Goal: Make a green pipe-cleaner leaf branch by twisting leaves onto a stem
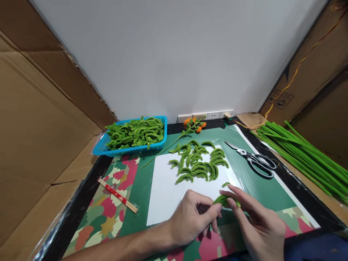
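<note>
Green fuzzy piece sits between both hands: the left hand pinches its near end, while the right hand closes thumb and fingers about the other. Beyond the hands, a batch of curved pieces already lies on the white sheet; the held one is not yet laid there. Farther left, similar pieces heap a blue basket; whether they are finished is unclear.

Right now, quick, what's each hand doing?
Left hand: closed, pinching green fuzzy strips.
Right hand: partly closed, holding the strips' other end.
</note>
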Demonstrator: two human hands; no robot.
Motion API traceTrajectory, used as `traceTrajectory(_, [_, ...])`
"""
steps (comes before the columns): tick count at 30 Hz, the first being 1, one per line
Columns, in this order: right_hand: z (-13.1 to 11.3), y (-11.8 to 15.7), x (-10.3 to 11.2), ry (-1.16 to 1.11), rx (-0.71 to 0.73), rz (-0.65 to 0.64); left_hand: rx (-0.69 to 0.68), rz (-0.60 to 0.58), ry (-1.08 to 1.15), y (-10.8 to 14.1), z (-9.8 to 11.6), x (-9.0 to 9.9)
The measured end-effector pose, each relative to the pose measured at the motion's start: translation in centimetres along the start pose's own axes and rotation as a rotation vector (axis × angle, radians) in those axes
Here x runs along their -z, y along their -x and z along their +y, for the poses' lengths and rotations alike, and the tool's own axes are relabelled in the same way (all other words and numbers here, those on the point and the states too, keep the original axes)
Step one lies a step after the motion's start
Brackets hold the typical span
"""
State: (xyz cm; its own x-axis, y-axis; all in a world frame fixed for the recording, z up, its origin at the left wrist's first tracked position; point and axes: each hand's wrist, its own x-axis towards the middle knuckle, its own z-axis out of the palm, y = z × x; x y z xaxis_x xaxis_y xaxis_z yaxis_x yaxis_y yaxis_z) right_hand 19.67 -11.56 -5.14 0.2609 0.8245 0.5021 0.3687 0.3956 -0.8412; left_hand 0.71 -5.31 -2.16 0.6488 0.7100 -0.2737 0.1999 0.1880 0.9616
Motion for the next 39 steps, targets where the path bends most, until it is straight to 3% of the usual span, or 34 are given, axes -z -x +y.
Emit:
traceTrajectory(8, [-0.1, 0.4, 0.4, 0.025, 0.092, 0.040, -0.063, -0.027, -0.083, 0.0, 0.4, 0.0])
traceTrajectory(13, [0.8, -0.1, 0.8, 0.058, 0.325, -0.095, -0.231, -0.024, -0.211, 0.1, 0.3, 0.0])
traceTrajectory(18, [0.8, -1.5, 2.0, 0.050, 0.306, -0.217, -0.242, 0.054, -0.311, 0.3, 0.2, -0.4])
traceTrajectory(25, [0.7, -5.2, 2.4, 0.165, 0.216, -0.311, -0.516, 0.159, -0.944, -1.1, 2.4, 1.5])
traceTrajectory(28, [1.5, -7.3, 2.1, 0.180, 0.192, -0.398, -0.453, 0.205, -1.241, -2.1, 3.6, 2.2])
traceTrajectory(31, [2.5, -8.8, 2.2, 0.173, 0.231, -0.478, -0.327, 0.191, -1.400, -2.7, 4.3, 2.0])
traceTrajectory(39, [3.6, -9.0, 3.0, 0.222, 0.121, -0.481, -0.159, 0.194, -1.479, -4.6, 3.0, 0.3])
